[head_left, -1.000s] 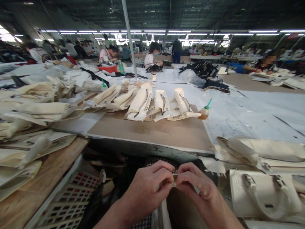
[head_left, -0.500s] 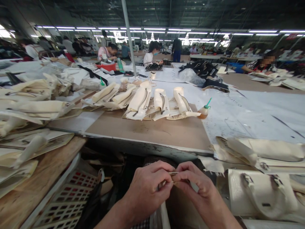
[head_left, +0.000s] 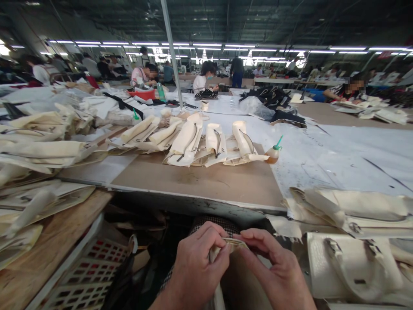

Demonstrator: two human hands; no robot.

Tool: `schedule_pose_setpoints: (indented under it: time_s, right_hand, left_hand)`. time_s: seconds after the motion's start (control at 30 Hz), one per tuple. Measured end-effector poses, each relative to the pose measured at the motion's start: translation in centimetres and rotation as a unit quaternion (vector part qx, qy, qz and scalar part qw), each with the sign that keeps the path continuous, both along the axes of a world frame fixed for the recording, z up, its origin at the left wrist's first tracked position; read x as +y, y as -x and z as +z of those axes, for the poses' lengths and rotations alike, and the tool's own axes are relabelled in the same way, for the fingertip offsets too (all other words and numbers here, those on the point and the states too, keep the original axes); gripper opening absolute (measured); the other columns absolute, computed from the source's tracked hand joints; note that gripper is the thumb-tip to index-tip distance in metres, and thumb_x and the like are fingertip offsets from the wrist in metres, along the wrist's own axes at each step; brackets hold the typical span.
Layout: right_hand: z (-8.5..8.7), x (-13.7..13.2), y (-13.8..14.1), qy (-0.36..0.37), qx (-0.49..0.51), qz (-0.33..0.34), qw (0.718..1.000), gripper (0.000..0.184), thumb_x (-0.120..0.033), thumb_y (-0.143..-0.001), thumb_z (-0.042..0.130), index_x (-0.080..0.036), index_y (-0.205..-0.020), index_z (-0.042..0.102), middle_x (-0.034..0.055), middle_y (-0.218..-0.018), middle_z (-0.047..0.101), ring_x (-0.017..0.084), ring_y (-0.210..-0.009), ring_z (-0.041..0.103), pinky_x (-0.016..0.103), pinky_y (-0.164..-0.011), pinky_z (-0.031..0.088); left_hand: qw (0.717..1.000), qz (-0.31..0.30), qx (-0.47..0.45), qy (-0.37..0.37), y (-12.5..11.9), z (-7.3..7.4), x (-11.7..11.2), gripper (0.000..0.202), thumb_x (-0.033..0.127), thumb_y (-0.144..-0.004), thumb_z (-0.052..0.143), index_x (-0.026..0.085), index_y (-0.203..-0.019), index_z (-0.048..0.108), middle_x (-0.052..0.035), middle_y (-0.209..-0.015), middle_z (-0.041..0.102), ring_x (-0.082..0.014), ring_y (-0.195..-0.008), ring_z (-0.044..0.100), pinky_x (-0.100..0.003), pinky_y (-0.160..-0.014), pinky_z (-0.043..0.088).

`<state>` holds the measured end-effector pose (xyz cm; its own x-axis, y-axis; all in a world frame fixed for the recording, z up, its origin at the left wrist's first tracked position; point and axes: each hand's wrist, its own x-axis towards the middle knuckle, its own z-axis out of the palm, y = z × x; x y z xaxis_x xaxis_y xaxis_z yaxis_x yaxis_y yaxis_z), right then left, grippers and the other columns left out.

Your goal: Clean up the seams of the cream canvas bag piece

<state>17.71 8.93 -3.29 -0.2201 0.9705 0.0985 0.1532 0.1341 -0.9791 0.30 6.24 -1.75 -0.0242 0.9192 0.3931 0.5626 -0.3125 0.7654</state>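
Observation:
Low in the head view, just before the table edge, my left hand (head_left: pixel 199 263) pinches the layered edge of a cream bag panel (head_left: pixel 240 280). My right hand (head_left: pixel 275 269) grips that same edge a little to the right, thumb on the near side and fingers behind. Between the two hands a short stretch of the folded, stacked edge shows. The panel hangs down over my lap, and its lower part is cut off by the frame. Fingers hide the rest of the edge.
Several cream bag parts (head_left: pixel 185 142) with dark zips lie across the table (head_left: pixel 200 185). An amber glue bottle (head_left: pixel 272 155) stands beside them. To the right rests a cream handbag (head_left: pixel 351 267); a white plastic basket (head_left: pixel 93 262) is at lower left. People work farther back.
My hands have moved slightly apart and down, so more of the panel's layered edge shows between them. The right fingers have opened out a little. The view has shifted slightly.

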Motion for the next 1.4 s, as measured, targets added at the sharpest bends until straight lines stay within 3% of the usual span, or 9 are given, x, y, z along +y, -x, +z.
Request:
schedule_pose_setpoints:
  time_s: [0.2,0.43,0.63,0.8,0.87,1.03,1.17,1.4]
  right_hand:
    - [-0.4,-0.3,0.4,0.037,0.033,-0.009,0.999,0.018,-0.037,-0.081,0.074,-0.023,-0.091,0.070,0.0004,-0.090,0.079,0.017,-0.087,0.075,0.017,-0.080,0.058]
    - [-0.4,-0.7,0.8,-0.021,0.034,-0.025,0.999,0.003,-0.025,-0.078,0.074,-0.025,-0.080,0.073,-0.0037,-0.084,0.078,0.013,-0.078,0.074,0.013,-0.076,0.056]
    - [-0.5,-1.3,1.2,-0.024,0.049,-0.050,0.997,0.005,-0.024,-0.078,0.072,-0.024,-0.075,0.067,-0.0019,-0.085,0.080,0.016,-0.081,0.076,0.016,-0.077,0.058]
    - [-0.4,-1.7,1.2,-0.016,0.039,-0.046,0.998,0.010,-0.025,-0.076,0.073,-0.026,-0.075,0.064,-0.0043,-0.085,0.080,0.013,-0.079,0.076,0.011,-0.077,0.055]
    - [-0.4,-1.7,1.0,-0.019,0.031,-0.044,0.998,0.010,-0.025,-0.077,0.073,-0.026,-0.075,0.063,-0.0053,-0.086,0.080,0.012,-0.079,0.076,0.010,-0.077,0.055]
    - [-0.5,-1.9,0.8,-0.007,0.021,-0.033,0.999,0.015,-0.032,-0.077,0.074,-0.025,-0.073,0.062,-0.0028,-0.087,0.080,0.016,-0.082,0.077,0.014,-0.078,0.056]
    - [-0.2,-1.7,1.0,0.044,0.042,-0.013,0.998,0.017,-0.034,-0.076,0.076,-0.024,-0.072,0.062,-0.0023,-0.085,0.079,0.015,-0.082,0.076,0.015,-0.079,0.056]
    - [0.7,-0.2,1.0,0.018,-0.047,0.087,0.995,0.011,-0.035,-0.088,0.063,-0.026,-0.090,0.068,-0.0042,-0.085,0.072,0.011,-0.081,0.066,0.015,-0.076,0.049]
  left_hand:
    - [0.999,0.011,-0.028,0.025,-0.3,0.2,-0.2,0.017,0.009,-0.079,0.056,0.018,-0.065,0.054,-0.0011,-0.077,0.064,-0.0135,-0.070,0.062,-0.023,-0.064,0.045]
    - [0.998,0.022,-0.031,0.052,-0.2,0.4,-0.7,0.017,0.010,-0.080,0.056,0.018,-0.064,0.055,-0.0011,-0.075,0.065,-0.0143,-0.070,0.062,-0.025,-0.065,0.045]
    - [0.986,0.053,-0.044,0.155,0.0,1.5,-0.8,0.015,0.010,-0.075,0.059,0.019,-0.063,0.058,-0.0001,-0.074,0.068,-0.0164,-0.073,0.064,-0.027,-0.069,0.045]
    - [0.964,0.102,-0.092,0.229,0.4,2.3,-0.8,0.034,0.021,-0.070,0.072,0.023,-0.066,0.038,0.0030,-0.075,0.069,-0.0166,-0.067,0.061,-0.026,-0.062,0.043]
    - [0.959,0.090,-0.116,0.242,0.6,2.2,-0.8,0.034,0.024,-0.071,0.073,0.023,-0.069,0.038,0.0035,-0.075,0.068,-0.0165,-0.067,0.060,-0.025,-0.060,0.042]
    - [0.963,-0.007,-0.119,0.242,1.5,2.0,-0.7,0.006,0.018,-0.079,0.066,0.019,-0.075,0.062,0.0044,-0.071,0.063,-0.0135,-0.068,0.055,-0.022,-0.062,0.039]
    - [0.966,-0.061,-0.103,0.227,2.6,2.2,-0.3,0.007,0.017,-0.076,0.072,0.017,-0.070,0.069,0.0048,-0.066,0.061,-0.0110,-0.065,0.052,-0.020,-0.061,0.037]
    - [0.953,-0.055,-0.122,0.271,2.8,2.2,0.4,0.005,0.015,-0.073,0.072,0.015,-0.069,0.069,0.0057,-0.062,0.059,-0.0094,-0.059,0.047,-0.019,-0.056,0.034]
